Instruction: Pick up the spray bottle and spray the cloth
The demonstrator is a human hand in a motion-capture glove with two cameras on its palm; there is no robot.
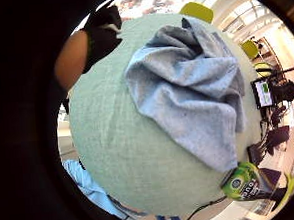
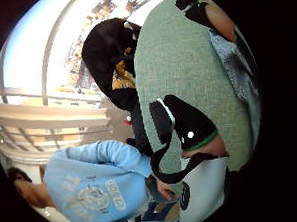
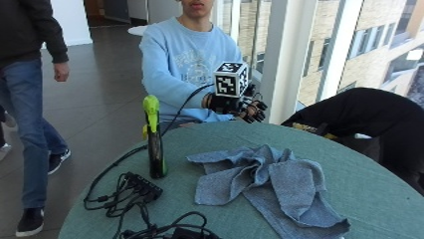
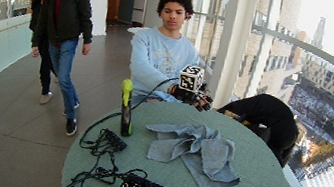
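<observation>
The spray bottle [image 3: 154,139] stands upright on the round green table [image 3: 371,184], dark-bodied with a lime-green trigger head, near the table's edge on the side of the person's right arm. In the little-finger-side palm view only its label end [image 1: 244,181] shows at the table's rim. Just beside it lies the grey cloth [image 3: 271,181], crumpled into folds in the middle of the table, one corner reaching toward the rim nearest the outside camera; bottle and cloth do not touch.

The gloved right hand [image 3: 246,108] hangs above the far edge of the table in front of the person's chest, well apart from both bottle and cloth. Its fingers are loosely curled and hold nothing. The fingertips are small and partly hidden behind the wrist gear.

Between the hand and the cloth is bare green tabletop. A tangle of black cables and a power strip [image 3: 136,188] lies at the rim by the bottle's base. A black bag [image 3: 361,114] sits beyond the far edge.
</observation>
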